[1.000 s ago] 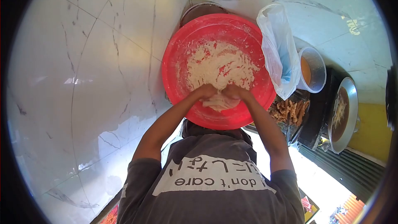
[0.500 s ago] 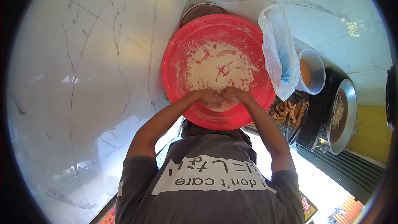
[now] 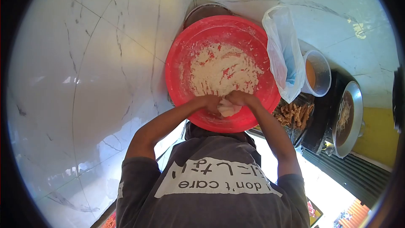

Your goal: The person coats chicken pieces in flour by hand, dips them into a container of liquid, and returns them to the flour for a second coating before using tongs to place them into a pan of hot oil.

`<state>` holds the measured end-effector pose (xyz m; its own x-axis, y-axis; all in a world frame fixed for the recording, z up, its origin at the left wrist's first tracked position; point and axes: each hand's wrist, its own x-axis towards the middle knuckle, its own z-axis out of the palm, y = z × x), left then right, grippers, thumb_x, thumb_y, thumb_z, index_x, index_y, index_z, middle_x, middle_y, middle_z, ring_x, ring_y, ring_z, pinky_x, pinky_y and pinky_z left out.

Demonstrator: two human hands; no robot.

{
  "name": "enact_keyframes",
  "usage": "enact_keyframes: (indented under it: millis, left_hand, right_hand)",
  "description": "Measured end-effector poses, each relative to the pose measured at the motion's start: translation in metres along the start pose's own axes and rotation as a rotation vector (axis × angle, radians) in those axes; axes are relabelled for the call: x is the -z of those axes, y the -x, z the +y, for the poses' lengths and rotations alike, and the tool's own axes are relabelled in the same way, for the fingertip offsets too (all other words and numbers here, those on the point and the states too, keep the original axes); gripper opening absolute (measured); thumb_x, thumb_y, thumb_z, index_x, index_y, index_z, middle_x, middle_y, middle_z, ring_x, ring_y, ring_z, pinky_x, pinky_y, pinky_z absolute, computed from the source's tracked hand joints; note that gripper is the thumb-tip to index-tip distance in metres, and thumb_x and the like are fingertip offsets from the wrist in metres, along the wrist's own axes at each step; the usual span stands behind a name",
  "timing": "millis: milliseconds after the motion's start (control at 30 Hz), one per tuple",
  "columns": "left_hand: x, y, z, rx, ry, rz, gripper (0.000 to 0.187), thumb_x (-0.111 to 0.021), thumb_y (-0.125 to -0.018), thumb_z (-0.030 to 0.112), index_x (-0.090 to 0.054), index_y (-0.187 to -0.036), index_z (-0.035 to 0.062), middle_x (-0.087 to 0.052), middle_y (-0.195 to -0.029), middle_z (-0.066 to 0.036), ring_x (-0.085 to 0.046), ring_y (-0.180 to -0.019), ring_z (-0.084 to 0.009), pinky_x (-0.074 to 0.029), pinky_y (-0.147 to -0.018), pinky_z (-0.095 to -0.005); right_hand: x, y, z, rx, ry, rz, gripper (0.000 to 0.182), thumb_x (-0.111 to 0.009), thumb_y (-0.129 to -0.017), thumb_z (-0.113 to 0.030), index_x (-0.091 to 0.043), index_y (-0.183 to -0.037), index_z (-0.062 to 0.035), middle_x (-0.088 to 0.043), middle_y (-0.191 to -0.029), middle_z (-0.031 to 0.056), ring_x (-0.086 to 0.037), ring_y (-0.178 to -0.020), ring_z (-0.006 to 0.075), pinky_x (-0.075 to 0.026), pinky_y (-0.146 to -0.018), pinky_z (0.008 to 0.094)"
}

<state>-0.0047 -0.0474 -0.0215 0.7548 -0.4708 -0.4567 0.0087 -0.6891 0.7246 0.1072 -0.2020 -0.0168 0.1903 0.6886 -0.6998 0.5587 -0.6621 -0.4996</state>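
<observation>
A wide red basin holds a layer of pale flour, with red streaks of the bottom showing through. Both hands are inside its near side, close together. My left hand is curled against a pale, flour-coated piece, its fingers partly hidden. From the other side, my right hand is closed on the top of the same soft-looking piece, which hangs between the hands over the near wall. What lies under the coating does not show.
Right of the basin are a white plastic bag, a clear tub with orange contents, browned fried strips and a metal pan of food. A round rim shows behind the basin. Marble-look tiled walls stand close.
The pale piece now shows plainly between the hands, where it was low and blurred before. My left hand has shifted slightly down. The basin stays put.
</observation>
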Motion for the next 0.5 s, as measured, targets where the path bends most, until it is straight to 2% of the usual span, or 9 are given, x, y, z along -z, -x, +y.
enact_keyframes:
  millis: [67, 100, 133, 200, 233, 267, 300, 367, 500]
  left_hand:
    - [0.013, 0.0, 0.009, 0.059, 0.03, -0.136, 0.059, -0.074, -0.063, 0.043, -0.06, -0.103, 0.0019, -0.063, -0.094, -0.017, -0.06, -0.09, -0.029, -0.046, -0.078, -0.0362]
    - [0.021, 0.004, 0.017, 0.122, 0.071, -0.275, 0.061, -0.074, -0.061, 0.044, -0.059, -0.104, 0.0019, -0.063, -0.095, -0.017, -0.06, -0.091, -0.0288, -0.046, -0.079, -0.0359]
    - [0.027, 0.004, 0.017, 0.122, 0.074, -0.274, 0.061, -0.074, -0.061, 0.044, -0.059, -0.104, 0.0019, -0.063, -0.095, -0.017, -0.06, -0.091, -0.0288, -0.046, -0.079, -0.0359]
    - [0.04, 0.005, 0.014, 0.239, 0.432, -0.327, 0.063, -0.075, -0.061, 0.045, -0.06, -0.105, 0.0024, -0.063, -0.097, -0.018, -0.06, -0.092, -0.0287, -0.046, -0.079, -0.0355]
    - [0.042, 0.004, 0.011, 0.238, 0.43, -0.328, 0.063, -0.075, -0.061, 0.045, -0.06, -0.105, 0.0024, -0.063, -0.097, -0.018, -0.06, -0.092, -0.0287, -0.046, -0.079, -0.0355]
    - [0.043, 0.002, 0.007, 0.201, 0.25, -0.154, 0.063, -0.074, -0.062, 0.044, -0.059, -0.106, 0.0021, -0.062, -0.098, -0.018, -0.06, -0.092, -0.028, -0.046, -0.079, -0.0346]
    - [0.042, 0.001, 0.004, 0.164, 0.071, 0.02, 0.063, -0.074, -0.063, 0.044, -0.059, -0.107, 0.0017, -0.062, -0.099, -0.018, -0.06, -0.092, -0.0274, -0.046, -0.079, -0.0337]
    - [0.026, 0.003, 0.004, 0.1, 0.01, 0.003, 0.063, -0.074, -0.064, 0.043, -0.058, -0.108, 0.0012, -0.063, -0.098, -0.018, -0.06, -0.09, -0.0267, -0.047, -0.078, -0.033]
    - [0.015, 0.011, 0.023, 0.064, 0.01, -0.119, 0.065, -0.075, -0.063, 0.042, -0.057, -0.109, -0.0002, -0.063, -0.096, -0.019, -0.061, -0.088, -0.0279, -0.048, -0.078, -0.0331]
  right_hand:
    - [0.004, 0.009, -0.008, -0.023, -0.036, -0.177, 0.039, -0.032, -0.09, -0.027, -0.057, -0.106, -0.0008, -0.06, -0.096, 0.0218, -0.059, -0.09, 0.0342, -0.046, -0.079, 0.0387]
    - [0.007, 0.013, -0.011, -0.023, -0.036, -0.18, 0.039, -0.032, -0.09, -0.027, -0.057, -0.106, -0.0008, -0.06, -0.096, 0.0218, -0.059, -0.09, 0.0342, -0.046, -0.079, 0.0387]
    - [0.012, 0.016, -0.011, -0.036, -0.099, -0.202, 0.039, -0.033, -0.09, -0.027, -0.057, -0.105, -0.0009, -0.06, -0.097, 0.0219, -0.059, -0.089, 0.0342, -0.045, -0.078, 0.0388]
    - [0.017, 0.018, -0.006, -0.049, -0.164, -0.224, 0.039, -0.033, -0.09, -0.028, -0.057, -0.105, -0.001, -0.06, -0.097, 0.0219, -0.059, -0.089, 0.0342, -0.045, -0.078, 0.0389]
    - [0.017, 0.018, 0.0, 0.12, -0.034, -0.054, 0.039, -0.034, -0.09, -0.028, -0.057, -0.106, -0.0017, -0.06, -0.097, 0.0215, -0.059, -0.089, 0.0337, -0.046, -0.078, 0.0389]
    - [0.017, 0.017, 0.004, 0.288, 0.098, 0.116, 0.038, -0.035, -0.09, -0.029, -0.057, -0.107, -0.0024, -0.06, -0.098, 0.021, -0.059, -0.089, 0.0333, -0.046, -0.077, 0.039]
    - [0.016, 0.017, 0.0, 0.289, 0.098, 0.116, 0.038, -0.035, -0.09, -0.029, -0.057, -0.107, -0.0024, -0.06, -0.098, 0.021, -0.059, -0.089, 0.0333, -0.046, -0.077, 0.039]
    - [0.008, 0.018, -0.012, 0.101, 0.009, 0.051, 0.037, -0.036, -0.088, -0.027, -0.057, -0.107, -0.0027, -0.061, -0.094, 0.02, -0.06, -0.088, 0.0325, -0.046, -0.075, 0.0386]
    - [0.009, 0.024, -0.026, 0.125, -0.024, -0.04, 0.036, -0.039, -0.087, -0.027, -0.057, -0.106, -0.0025, -0.062, -0.093, 0.0197, -0.059, -0.088, 0.0334, -0.046, -0.075, 0.039]
